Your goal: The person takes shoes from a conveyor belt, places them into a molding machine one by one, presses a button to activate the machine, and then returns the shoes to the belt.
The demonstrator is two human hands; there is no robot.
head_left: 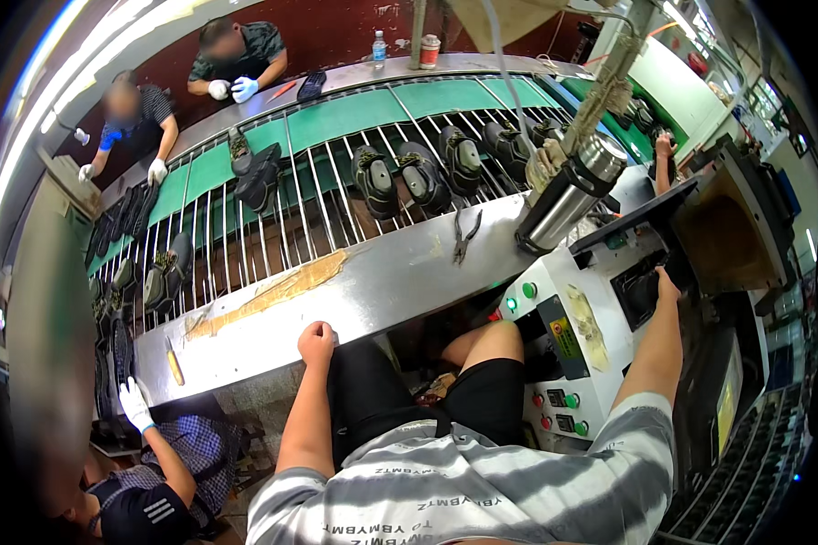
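Black item (643,289) at right hand (668,283), grip unclear; left hand (316,343) fisted beside bench (400,282); pliers (464,245), flask (568,202) ahead.

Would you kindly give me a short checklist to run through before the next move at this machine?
1. Left hand clear of the machine: ok; it is a fist by the edge of the metal ledge.
2. Right hand clear of the machine's dark recess: not ok; it is at the recess.
3. Right hand's grip: cannot tell; its fingertips blend into the dark.
4. Green lamp lit: ok; it glows.
5. Pliers off the machine: ok; they lie on the ledge.
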